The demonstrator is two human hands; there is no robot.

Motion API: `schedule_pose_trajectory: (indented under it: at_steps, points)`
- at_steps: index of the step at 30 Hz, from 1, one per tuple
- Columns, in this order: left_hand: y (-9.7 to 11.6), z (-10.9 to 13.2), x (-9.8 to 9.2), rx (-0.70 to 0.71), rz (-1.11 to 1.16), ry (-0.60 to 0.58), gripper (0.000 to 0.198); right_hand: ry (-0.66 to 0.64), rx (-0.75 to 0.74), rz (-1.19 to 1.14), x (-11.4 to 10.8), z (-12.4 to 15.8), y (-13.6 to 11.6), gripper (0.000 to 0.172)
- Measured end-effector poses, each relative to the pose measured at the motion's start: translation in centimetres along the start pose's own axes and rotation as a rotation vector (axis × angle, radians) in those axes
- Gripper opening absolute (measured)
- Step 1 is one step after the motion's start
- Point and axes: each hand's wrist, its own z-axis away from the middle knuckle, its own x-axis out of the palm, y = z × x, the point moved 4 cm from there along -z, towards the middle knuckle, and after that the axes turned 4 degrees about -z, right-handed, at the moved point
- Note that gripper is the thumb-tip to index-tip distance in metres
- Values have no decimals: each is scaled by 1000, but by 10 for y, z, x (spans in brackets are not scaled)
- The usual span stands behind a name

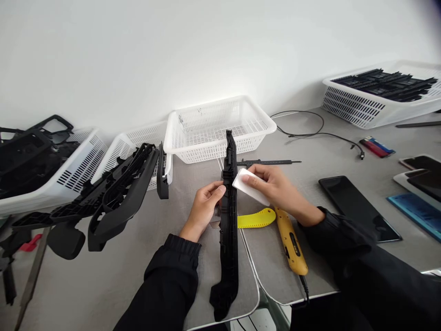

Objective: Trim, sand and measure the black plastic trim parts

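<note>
A long, narrow black plastic trim piece [229, 220] with ribs and clips stands lengthwise in front of me, its hooked lower end near the table's front edge. Its middle is gripped by my left hand [204, 207], closed with the thumb on the side. My right hand [275, 186] pinches a white sponge-like pad [253, 186], whose left corner meets or overlaps the trim piece's right edge. Under that hand lie a yellow curved plastic tool [257, 218] and a yellow corded tool [292, 243]. Behind the trim piece rests a dark caliper [272, 162].
A white basket [203, 154] stands ahead. To the left, baskets hold black plastic parts [127, 184]; a flat file [32, 276] lies nearby. At right are several phones [358, 207], a black cable [310, 134], and another white basket [358, 108] with black parts.
</note>
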Motion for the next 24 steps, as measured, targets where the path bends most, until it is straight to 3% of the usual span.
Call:
schedule_pose_trajectory:
  at_steps: [5, 8, 10, 17, 24]
  points:
    - [-3, -1, -1, 1, -2, 37, 53, -306, 100, -87, 14, 4, 1, 47]
    - [-4, -1, -1, -15, 12, 38, 58, -400, 96, -106, 19, 5, 0, 45]
    - [-4, 0, -1, -25, 31, 27, 57, -392, 89, -105, 19, 5, 1, 44]
    - [3, 0, 3, -7, 108, -87, 44, -188, 144, -141, 13, 4, 11, 46]
    - [1, 0, 2, 21, 72, -25, 43, -353, 35, -65, 23, 6, 8, 43]
